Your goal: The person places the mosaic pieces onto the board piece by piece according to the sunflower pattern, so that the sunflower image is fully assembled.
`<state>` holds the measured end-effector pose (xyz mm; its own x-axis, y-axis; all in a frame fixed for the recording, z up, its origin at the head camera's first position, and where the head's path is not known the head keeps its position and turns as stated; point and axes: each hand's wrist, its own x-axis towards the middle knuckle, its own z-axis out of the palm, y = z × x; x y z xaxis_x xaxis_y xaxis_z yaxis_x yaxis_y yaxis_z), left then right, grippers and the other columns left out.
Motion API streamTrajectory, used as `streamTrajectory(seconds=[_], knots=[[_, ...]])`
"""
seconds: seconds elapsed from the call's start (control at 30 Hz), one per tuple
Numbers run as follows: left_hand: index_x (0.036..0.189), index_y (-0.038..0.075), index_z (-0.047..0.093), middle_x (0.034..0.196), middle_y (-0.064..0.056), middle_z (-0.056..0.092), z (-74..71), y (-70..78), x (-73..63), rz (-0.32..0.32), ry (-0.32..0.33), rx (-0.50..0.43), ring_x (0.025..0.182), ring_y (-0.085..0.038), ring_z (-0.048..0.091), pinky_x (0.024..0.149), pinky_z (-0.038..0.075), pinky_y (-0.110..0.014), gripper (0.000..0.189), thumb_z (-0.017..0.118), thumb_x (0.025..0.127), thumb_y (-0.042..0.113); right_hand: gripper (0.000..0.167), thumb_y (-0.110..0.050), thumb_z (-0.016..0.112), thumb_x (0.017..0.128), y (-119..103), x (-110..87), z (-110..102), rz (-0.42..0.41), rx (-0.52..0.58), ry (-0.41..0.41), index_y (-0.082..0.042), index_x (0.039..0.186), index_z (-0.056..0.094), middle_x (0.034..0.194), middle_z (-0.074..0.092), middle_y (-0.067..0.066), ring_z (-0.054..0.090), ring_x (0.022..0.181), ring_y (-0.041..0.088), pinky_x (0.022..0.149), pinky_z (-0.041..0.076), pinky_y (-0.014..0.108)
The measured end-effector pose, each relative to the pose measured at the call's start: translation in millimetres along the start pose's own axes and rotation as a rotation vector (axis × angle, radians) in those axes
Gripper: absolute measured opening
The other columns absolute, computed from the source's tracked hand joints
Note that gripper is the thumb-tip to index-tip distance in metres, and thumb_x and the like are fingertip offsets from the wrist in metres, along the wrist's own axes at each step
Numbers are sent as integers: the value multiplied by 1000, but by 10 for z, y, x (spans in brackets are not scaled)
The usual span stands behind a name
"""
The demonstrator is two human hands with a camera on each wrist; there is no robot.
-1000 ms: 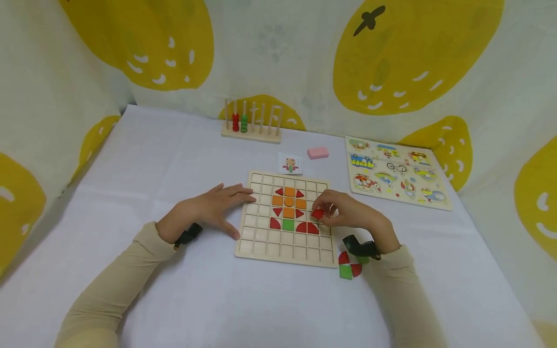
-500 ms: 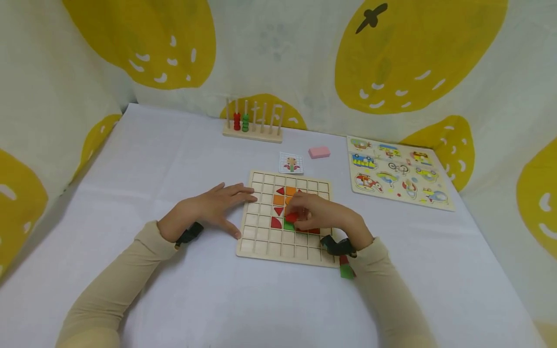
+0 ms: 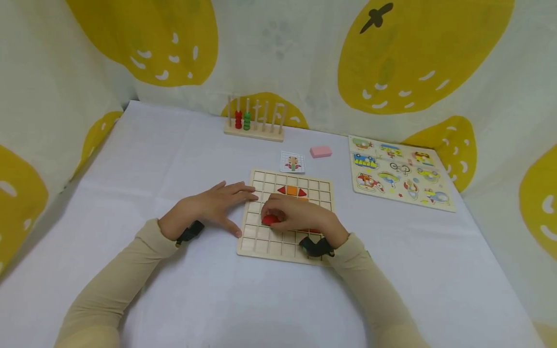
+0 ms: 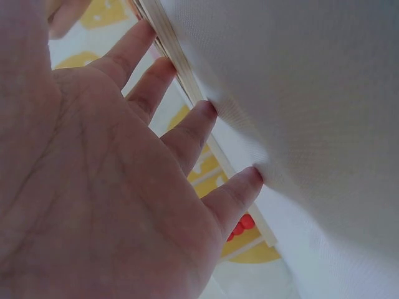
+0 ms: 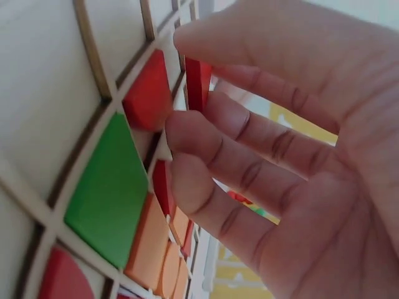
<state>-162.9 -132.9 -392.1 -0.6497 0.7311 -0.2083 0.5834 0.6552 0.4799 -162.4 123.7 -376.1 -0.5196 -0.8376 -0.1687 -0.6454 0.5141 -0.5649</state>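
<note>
My right hand [image 3: 293,212] is over the left-middle part of a wooden grid board [image 3: 256,246]. Between its thumb and fingers it pinches a red curved-edged piece [image 3: 270,220]. In the right wrist view, a green square piece [image 5: 109,190] and another red piece [image 5: 149,93] sit in cells beside the fingertips. Red triangles and an orange square [image 3: 292,190] show above the hand, which hides much of the pattern. My left hand [image 3: 213,205] lies with fingers spread, its fingertips touching the board's left edge; the left wrist view shows those fingers along the board's side.
Behind the board lies a small pattern card [image 3: 292,162], with a pink block [image 3: 320,152] beside it. A peg stand [image 3: 254,131] with red and green beads is at the back. A vehicle puzzle board [image 3: 402,181] lies at right. My right forearm covers the loose pieces.
My right hand has carried the red piece leftward across the board, from its right side to the left-middle cells. The left hand keeps its place at the board's edge.
</note>
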Motion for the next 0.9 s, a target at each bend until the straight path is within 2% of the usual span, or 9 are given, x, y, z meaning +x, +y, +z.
streamTrajectory(seconds=[0.27, 0.53, 0.9], knots=[[149, 16, 38, 159, -7, 26, 23, -9, 23, 11, 1, 1, 149, -34, 13, 114, 8, -66, 95, 79, 73, 56, 21, -13, 69, 91, -46, 28, 7, 32, -30, -3, -10, 111, 66, 98, 56, 3, 50, 83, 14, 74, 45, 21], [149, 16, 38, 159, -7, 25, 0, 1, 8, 3, 4, 1, 149, -35, 13, 114, 7, -66, 94, 79, 73, 55, 17, -15, 68, 91, -29, 73, 25, 1, -86, -2, -10, 108, 68, 99, 58, 1, 51, 84, 13, 75, 45, 21], [149, 15, 39, 158, -8, 26, -14, 18, -3, 2, 4, -2, 148, -35, 14, 114, 7, -67, 93, 80, 74, 53, 19, -16, 68, 92, -15, 61, 19, 9, -58, -12, -11, 110, 68, 102, 59, 1, 51, 88, 14, 78, 46, 22]])
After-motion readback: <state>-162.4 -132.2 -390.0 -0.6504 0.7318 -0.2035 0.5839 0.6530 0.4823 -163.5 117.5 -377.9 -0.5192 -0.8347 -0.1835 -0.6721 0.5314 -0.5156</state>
